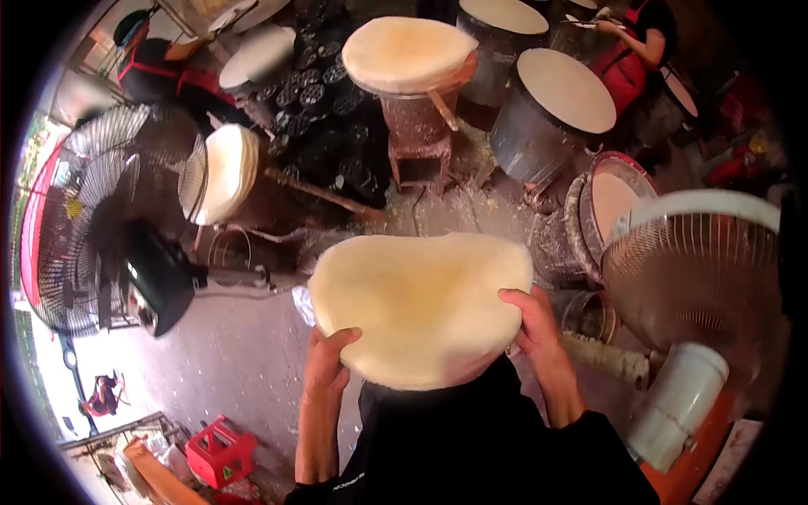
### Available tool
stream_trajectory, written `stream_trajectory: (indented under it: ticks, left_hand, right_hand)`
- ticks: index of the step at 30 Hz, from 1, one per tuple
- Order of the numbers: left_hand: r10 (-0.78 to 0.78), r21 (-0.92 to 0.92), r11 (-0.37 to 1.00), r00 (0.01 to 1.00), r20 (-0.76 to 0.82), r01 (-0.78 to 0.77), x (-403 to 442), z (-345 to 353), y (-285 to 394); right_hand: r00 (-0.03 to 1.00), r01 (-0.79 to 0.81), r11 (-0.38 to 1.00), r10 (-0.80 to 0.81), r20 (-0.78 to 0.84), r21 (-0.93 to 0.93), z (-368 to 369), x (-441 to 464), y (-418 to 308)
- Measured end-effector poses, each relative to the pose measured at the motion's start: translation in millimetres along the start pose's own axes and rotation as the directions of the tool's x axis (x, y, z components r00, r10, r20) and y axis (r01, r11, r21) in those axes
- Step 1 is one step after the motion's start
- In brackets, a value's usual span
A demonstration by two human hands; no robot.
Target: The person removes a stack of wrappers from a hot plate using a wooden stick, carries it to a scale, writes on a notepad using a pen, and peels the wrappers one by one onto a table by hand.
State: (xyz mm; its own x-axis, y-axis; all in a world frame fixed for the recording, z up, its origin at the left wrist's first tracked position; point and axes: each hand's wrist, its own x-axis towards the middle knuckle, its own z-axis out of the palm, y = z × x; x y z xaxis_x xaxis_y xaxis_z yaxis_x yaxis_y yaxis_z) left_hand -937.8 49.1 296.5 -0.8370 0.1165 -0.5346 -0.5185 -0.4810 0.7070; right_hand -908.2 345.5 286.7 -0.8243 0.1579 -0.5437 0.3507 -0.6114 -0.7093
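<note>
A thick stack of pale, round, thin flatbreads (421,303) is held up in front of my body, its sides curving slightly under the grip. My left hand (326,360) grips the lower left edge, thumb on top and the other fingers underneath, out of sight. On the right edge my right hand (534,321) has the same hold, with its thumb lying over the surface. Straight ahead, a similar stack of flatbreads (408,52) rests on a reddish stand (417,126) with a wooden stick poking out from under it.
Large fans stand at left (156,278) and right (694,261). Drum stoves with round pale tops (566,91) are ahead, near black perforated briquettes (311,88). Two people work at the back. Another flatbread stack (227,172) sits left; a red stool (220,453) is lower left.
</note>
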Motion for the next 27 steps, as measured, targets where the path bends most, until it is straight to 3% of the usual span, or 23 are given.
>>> stream_trajectory:
  ticks: [3, 5, 7, 12, 17, 18, 22, 26, 27]
  left_hand:
    - [-0.02, 0.071, 0.997, 1.0, 0.0, 0.02, 18.5, 22.3, 37.0]
    - [0.053, 0.063, 0.996, 0.997, 0.056, -0.057, 43.1, 47.9, 66.0]
    - [0.069, 0.091, 0.993, 0.993, 0.092, -0.077, 66.4, 64.9, 90.5]
    - [0.151, 0.123, 0.975, 0.957, 0.249, -0.186, 134.1, 118.9, 154.8]
    - [0.173, 0.134, 0.964, 0.925, 0.337, -0.229, 236.8, 180.6, 242.3]
    - [0.195, 0.088, 0.963, 0.883, 0.426, -0.255, 263.8, 193.4, 260.7]
    - [0.263, 0.058, 0.941, 0.829, 0.493, -0.334, 344.2, 240.6, 321.6]
    - [0.299, 0.085, 0.92, 0.825, 0.48, -0.382, 409.8, 250.4, 329.9]
    - [0.283, 0.138, 0.925, 0.884, 0.372, -0.354, 419.2, 247.0, 317.9]
  right_hand:
    - [0.999, 0.049, 0.999, -0.049, -0.009, -0.012, 26.1, 21.3, -35.2]
    - [0.996, 0.086, 0.995, -0.087, -0.018, -0.056, 36.7, 41.8, -56.6]
    - [0.985, 0.167, 0.985, -0.169, 0.048, 0.035, 52.6, 50.8, -82.4]
    - [0.951, 0.305, 0.95, -0.307, 0.021, 0.063, 82.5, 98.5, -144.9]
    - [0.9, 0.401, 0.899, -0.422, 0.106, 0.177, 116.6, 193.2, -232.8]
    - [0.871, 0.452, 0.877, -0.473, 0.13, 0.161, 124.0, 216.0, -252.1]
    - [0.795, 0.544, 0.827, -0.562, 0.229, 0.144, 161.4, 299.1, -329.6]
    - [0.798, 0.572, 0.813, -0.582, 0.156, 0.108, 177.3, 369.3, -337.8]
    - [0.818, 0.557, 0.826, -0.563, 0.114, 0.087, 172.7, 390.9, -327.0]
